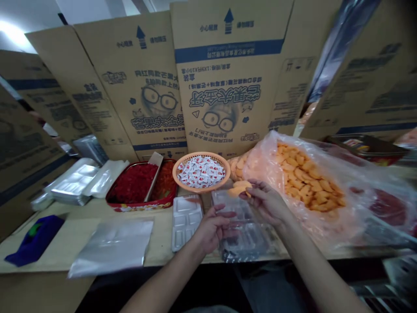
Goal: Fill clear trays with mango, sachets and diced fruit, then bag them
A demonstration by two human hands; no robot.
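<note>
My right hand pinches a few pale orange, crescent-shaped candies in front of the round basket. Below them lies a stack of clear plastic compartment trays. Over the left side of this stack is my left hand, its fingers apart and nothing in them. To its left, a silvery compartment tray lies flat on the table. A large clear plastic bag full of orange candies lies open beside my right forearm.
An orange basket holds small white-and-red sachets. Left of it stands a red tin with red packets and a cardboard divider. Plastic sheets, a blue tape dispenser and stacked trays lie further left. Cardboard panels line the back.
</note>
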